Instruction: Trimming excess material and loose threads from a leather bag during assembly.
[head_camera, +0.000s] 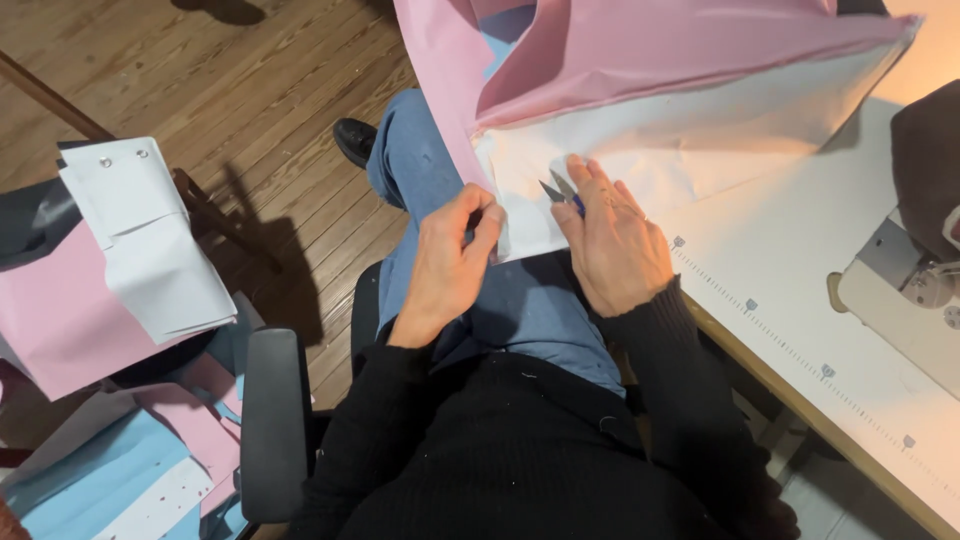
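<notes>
From the head view I look down on my lap and both hands at the edge of a sewing surface. My left hand pinches the lower corner of the white fabric between thumb and fingers, right where that corner hangs off the surface over my blue jeans. My right hand lies just beside it, palm down on the same cloth, with small snips held in the fingers; the two grey blades point up and to the left, slightly parted, and a bit of blue handle shows under the fingertips. The blade tips rest on the white fabric near its edge, close to my left thumb. A pink fabric is joined along the top of the white piece and folds back over it, with a strip of pale blue showing in the fold. The surface is pale, with a ruler scale printed along its near side, and a sewing machine sits at its right end, partly cut off by the frame. To my left, beyond the black chair arm, a stack of pink, white and blue cut pieces sits over the wooden floor.
</notes>
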